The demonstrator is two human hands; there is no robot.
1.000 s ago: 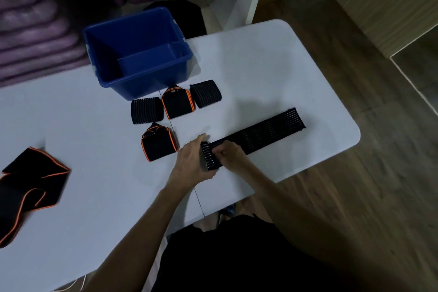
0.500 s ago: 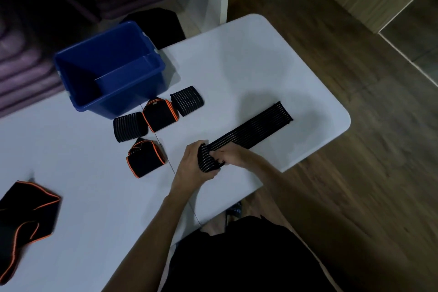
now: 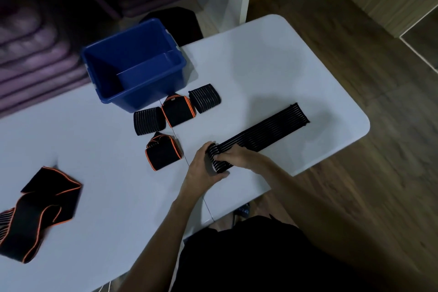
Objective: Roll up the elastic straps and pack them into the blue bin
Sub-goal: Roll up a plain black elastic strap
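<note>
A black ribbed elastic strap (image 3: 263,129) is laid flat on the white table (image 3: 272,66), stretched from the far right corner area back toward the person. Its near end is wound into a small roll (image 3: 216,157), and this roll is gripped from both sides. The left hand (image 3: 201,170) is cupped around the roll's left end, with the fingers curled over the top and the thumb tucked beneath. The right hand (image 3: 233,156) is laid on the roll's right side, with its fingers bent over the strap and pinching it.

The blue bin (image 3: 135,66) is set at the far side of the table; no straps can be seen inside it. Just in front of the bin, 4 rolled straps are grouped: 2 ribbed black ones (image 3: 148,120) (image 3: 205,97) and 2 edged in orange (image 3: 178,110) (image 3: 163,151). None of them is touched by a hand. At the left edge of the table, well apart from the hands, an unrolled orange-trimmed strap (image 3: 42,208) is left in a loose heap.
</note>
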